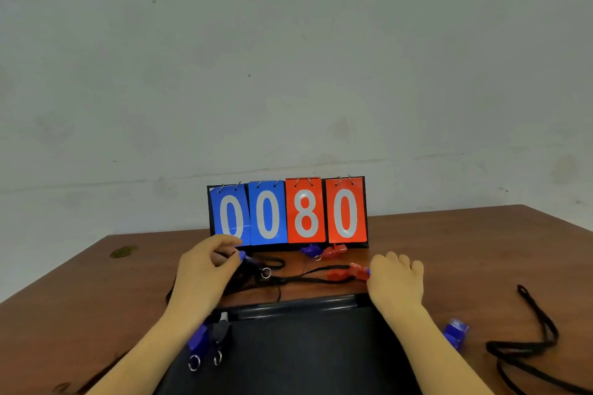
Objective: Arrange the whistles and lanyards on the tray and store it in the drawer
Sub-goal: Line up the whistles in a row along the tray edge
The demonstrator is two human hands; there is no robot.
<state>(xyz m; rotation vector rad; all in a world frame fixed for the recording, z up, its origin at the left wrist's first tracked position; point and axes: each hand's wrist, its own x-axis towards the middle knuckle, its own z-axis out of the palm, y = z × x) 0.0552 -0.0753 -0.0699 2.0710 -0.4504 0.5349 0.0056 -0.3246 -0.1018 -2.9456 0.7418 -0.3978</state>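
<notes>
Head view: gathering step, tray (288, 346) mostly bare, drawer unseen. Left hand (205, 269) pinching blue whistle (243, 255) at fingertips, lanyard (272, 263) trailing just beyond. Right hand (394, 282) closing on red whistle (348, 272), touching fingertips; grip probably partial, blurred. Two whistles (208, 337) at tray's left edge. Next: lift both clear of tangled cords, set onto tray.

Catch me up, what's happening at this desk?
A person is sorting whistles and lanyards at a wooden table. The left hand pinches a blue whistle above tangled black cords; the right hand touches a red whistle. Two whistles already lie at the left edge of the black tray. Others sit by the scoreboard, and one blue whistle lies right of the tray.
</notes>
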